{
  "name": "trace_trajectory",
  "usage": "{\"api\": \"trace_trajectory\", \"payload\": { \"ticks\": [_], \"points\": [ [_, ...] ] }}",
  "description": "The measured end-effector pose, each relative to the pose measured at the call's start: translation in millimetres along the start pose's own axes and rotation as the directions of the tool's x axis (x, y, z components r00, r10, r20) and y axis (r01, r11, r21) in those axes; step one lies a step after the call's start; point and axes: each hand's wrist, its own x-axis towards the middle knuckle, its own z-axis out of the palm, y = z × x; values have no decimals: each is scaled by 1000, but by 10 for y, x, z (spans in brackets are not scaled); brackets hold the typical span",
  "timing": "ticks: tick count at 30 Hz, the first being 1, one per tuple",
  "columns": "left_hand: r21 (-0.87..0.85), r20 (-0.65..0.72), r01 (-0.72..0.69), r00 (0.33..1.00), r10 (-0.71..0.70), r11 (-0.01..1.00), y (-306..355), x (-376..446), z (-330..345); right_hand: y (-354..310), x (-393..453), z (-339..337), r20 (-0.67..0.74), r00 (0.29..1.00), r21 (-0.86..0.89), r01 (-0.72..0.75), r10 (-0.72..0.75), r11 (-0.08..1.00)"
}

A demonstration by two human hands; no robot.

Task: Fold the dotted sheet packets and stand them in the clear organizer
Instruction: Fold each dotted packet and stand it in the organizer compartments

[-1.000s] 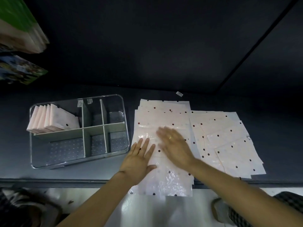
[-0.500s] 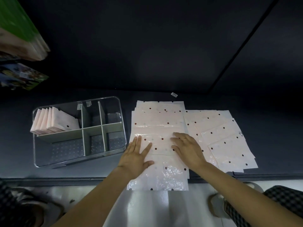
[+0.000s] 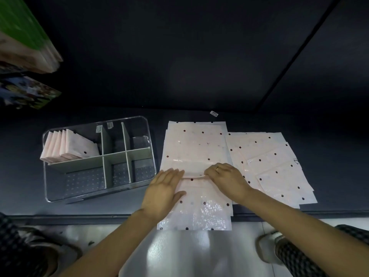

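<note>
The left hand (image 3: 162,193) lies flat on the top packet (image 3: 199,198), with its fingers (image 3: 175,172) straight and close together. They press down and hold nothing. The right hand (image 3: 227,179) is on the same packet, at 3 o'clock from the left hand. Its fingers (image 3: 211,172) are bent and touch a raised crease that runs across the packet between the two hands. I cannot tell if they pinch the crease or just push it.

The top packet is pink with dark dots and lies on a pile of packets (image 3: 194,144) in the middle of the dark worktop (image 3: 329,156). Its near end hangs over the worktop's edge. More packets (image 3: 279,172) are spread out at 3 o'clock from the pile, touching it.

The clear box (image 3: 95,194) sits at 9 o'clock from the pile, just beside it. Folded packets (image 3: 69,146) stand in its far left part.

A small white tag (image 3: 214,113) lies at 12 o'clock from the pile; its print is too small to read. At 10 o'clock, some blurry colored things (image 3: 26,37) are cut off by the edge. Shoes at the bottom are blurry too.
</note>
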Motion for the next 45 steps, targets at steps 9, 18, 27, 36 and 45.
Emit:
{"api": "trace_trajectory", "payload": {
  "ticks": [9,18,27,36,45],
  "points": [
    [62,-86,-24,996,30,998,115,-214,-104,-154,-410,-234,9,1000,191,-9,8,982],
    [48,-221,-79,971,88,996,278,-105,54,-7,-45,107,138,974,100,-195,180,976],
    [225,245,-28,969,-29,974,141,-165,523,92,255,270,332,899,-63,-281,286,957],
    [272,290,-25,955,-57,962,134,-148,558,-479,42,365,5,967,197,-251,255,948],
    [266,295,-28,954,-54,963,121,-157,582,-347,-346,583,287,928,154,-291,239,944]
  ]
}}
